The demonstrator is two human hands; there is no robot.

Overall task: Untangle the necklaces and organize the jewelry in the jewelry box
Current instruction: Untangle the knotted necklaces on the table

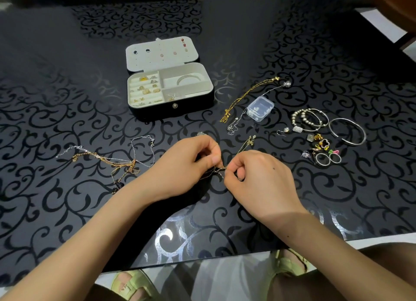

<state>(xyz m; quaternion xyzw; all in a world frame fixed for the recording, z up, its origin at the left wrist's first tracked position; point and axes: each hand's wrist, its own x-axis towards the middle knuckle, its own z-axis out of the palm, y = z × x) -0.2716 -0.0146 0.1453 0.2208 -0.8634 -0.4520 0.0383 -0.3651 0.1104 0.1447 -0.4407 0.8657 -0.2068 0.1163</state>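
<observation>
Entry: both grips are working over the near centre of the bench (67, 98)

Left grip (180, 163): fingers curled, thumb and forefinger pinching a fine gold-toned knot of chain (219, 169). Right grip (258, 176): curled the same way, pinching that knot from its right side. The two sets of fingertips nearly touch. The short hold on each side looks meant to isolate one crossing rather than tug on whole lengths. One strand (244, 144) runs from the knot away to the far right, its end lying on the bench.

A second tangle (117, 163) of gold and silver chains lies left of the left grip, untouched; I read it as queued.

Far right of the hands, a gold link necklace (247, 98) is laid out nearly straight. I judge it already freed and parked, not yet boxed.

The jewelry box (157, 111) sits far centre with its lid open. It has rings in the left slots and a bangle in the far right compartment, and it is near enough to take pieces as they come free.

On the right, the loose bangles (347, 131) and rings (328, 158) sit roughly grouped by kind, with a clear case (260, 108) beyond them.

Judgement: the step in hand is teasing the knot, and much sorting is left. Risk: a hard pull tightens it
</observation>
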